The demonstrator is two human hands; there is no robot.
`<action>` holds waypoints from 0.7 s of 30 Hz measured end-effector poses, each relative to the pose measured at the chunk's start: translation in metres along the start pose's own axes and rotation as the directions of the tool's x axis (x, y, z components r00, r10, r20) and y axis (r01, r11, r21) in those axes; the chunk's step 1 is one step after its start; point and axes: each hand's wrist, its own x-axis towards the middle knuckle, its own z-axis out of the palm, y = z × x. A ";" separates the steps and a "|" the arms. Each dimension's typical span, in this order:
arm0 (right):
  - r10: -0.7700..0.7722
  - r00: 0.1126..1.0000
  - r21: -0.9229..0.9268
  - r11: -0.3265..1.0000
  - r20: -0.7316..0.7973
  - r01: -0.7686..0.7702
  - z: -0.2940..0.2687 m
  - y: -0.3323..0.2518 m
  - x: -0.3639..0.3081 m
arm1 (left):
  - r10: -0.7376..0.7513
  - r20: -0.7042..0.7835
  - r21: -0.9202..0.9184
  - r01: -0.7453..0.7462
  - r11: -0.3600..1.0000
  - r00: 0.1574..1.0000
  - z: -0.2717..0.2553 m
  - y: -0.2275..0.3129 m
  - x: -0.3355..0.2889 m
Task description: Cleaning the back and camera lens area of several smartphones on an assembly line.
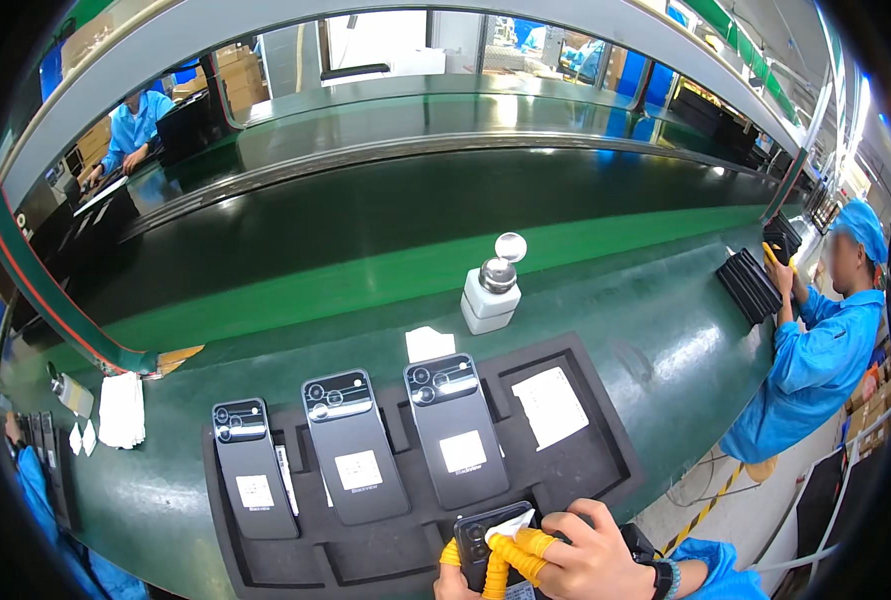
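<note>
A dark smartphone [473, 552] is held upright at the lower edge, over the near side of a black foam tray [606, 430]. My left hand [452, 580], mostly cut off by the frame, grips its left side, a yellow finger cot on one finger. In my right hand [591, 560], also with yellow finger cots, a folded white wipe [511, 526] is pinched against the phone's back beside the camera lenses. Three dark grey phones [256, 460], [351, 440], [456, 425] lie back up in the tray, each with a white label. A white paper [551, 408] lies in the right slot.
Behind the tray stands a white pump bottle [492, 295] with a metal top, near a white tissue [431, 344]. White cloths [122, 410] lie at left. A dark conveyor belt [386, 210] runs beyond. A co-worker in blue [816, 345] handles black items at right.
</note>
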 end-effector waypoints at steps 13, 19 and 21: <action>0.129 0.986 0.130 0.985 -0.103 -0.116 0.007 0.012 -0.004 | -0.061 -0.066 0.015 0.062 0.998 0.996 0.004 0.010 0.002; 0.089 0.984 0.200 0.978 -0.156 -0.056 0.010 0.011 0.005 | -0.068 -0.066 0.013 0.069 0.998 0.995 0.003 0.004 0.000; 0.076 0.969 0.337 0.941 -0.236 0.008 0.009 0.012 0.009 | -0.049 -0.049 -0.013 0.048 0.999 0.998 0.001 0.004 0.000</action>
